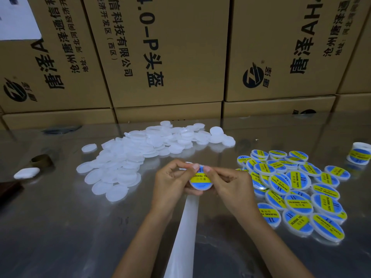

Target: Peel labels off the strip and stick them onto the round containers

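Both hands, left [170, 181] and right [226, 183], pinch 1 round white container [200, 180], thumbs pressing its glossy label [200, 179].

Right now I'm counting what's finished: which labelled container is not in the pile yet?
The labelled container gripped between the left hand and right hand at centre; all the others lie in the labelled pile on the right.

Glossy grey tabletop [60, 227]. On it: heap of unlabelled white containers [136, 153] left-centre; labelled containers [291, 189] clustered right; label roll [360, 153] far right; white backing strip [184, 237] near centre; white case [26, 173], brown ring [42, 160] left
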Demonstrator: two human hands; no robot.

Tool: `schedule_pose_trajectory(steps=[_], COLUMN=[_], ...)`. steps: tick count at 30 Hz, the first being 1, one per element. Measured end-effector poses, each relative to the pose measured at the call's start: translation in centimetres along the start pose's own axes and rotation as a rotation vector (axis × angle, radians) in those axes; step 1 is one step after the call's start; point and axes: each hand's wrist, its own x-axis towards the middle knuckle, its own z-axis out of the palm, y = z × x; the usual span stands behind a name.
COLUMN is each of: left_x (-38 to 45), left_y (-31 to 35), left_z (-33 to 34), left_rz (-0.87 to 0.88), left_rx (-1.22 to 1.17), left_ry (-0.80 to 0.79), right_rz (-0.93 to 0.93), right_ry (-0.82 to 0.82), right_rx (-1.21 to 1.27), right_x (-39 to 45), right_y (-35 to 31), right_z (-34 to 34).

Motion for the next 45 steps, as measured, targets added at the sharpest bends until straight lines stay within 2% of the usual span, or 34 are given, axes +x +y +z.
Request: schedule_pose_trajectory(steps=[4, 8, 11, 14, 17, 21, 24, 35, 39, 43, 45], left_x=[0.1, 0.2, 0.3, 0.3, 0.3, 0.2, 0.3, 0.5, 0.5, 0.7, 0.7], left_y=[-0.4, -0.5, -0.5, -0.6, -0.6, -0.5, -0.3, -0.6, -0.6, -0.6, -0.6], left_z=[0.2, 0.1, 0.1, 0.1, -0.1, 0.2, 0.1, 0.1, 0.0, -0.3, -0.3], left_rz=[-0.055, -0.076, -0.036, -0.031, -0.018, 0.004, 0.020, 0.087, 0.065, 0.036, 0.013], left_rx=[0.043, 0.042, 0.065, 0.018, -0.011, 0.002, 0.009, 0.074, 0.017, -0.029, -0.061], left_ry=[-0.082, -0.156, -0.088, 0.012, 0.090, 0.101, 0.102, -0.125, -0.067, -0.005, -0.007], right_rz=[-0.006, 0.016, 0.045, 0.081, 0.103, 0.142, 0.204, 0.266, 0.323, 0.381, 0.408], right_ry=[0.067, 0.067, 0.028, -0.100, -0.184, -0.171, -0.094, -0.021, -0.104, -0.269, -0.292], right_rx=[-0.131, -0.129, -0.047, 0.088, 0.075, 0.116, 0.020, 0.128, 0.020, -0.002, 0.019], right_x=[0.1, 0.2, 0.3, -0.2, -0.8, -0.8, -0.2, 0.3, 0.2, 0.1, 0.1], right_y=[0.5, 0.8, 0.8, 0.3, 0.4, 0.5, 0.7, 1.0, 1.0, 0.9, 0.8], right_z=[-0.3, -0.2, -0.1, 0.3, 1.1, 1.3, 0.9, 0.4, 0.5, 0.4, 0.3])
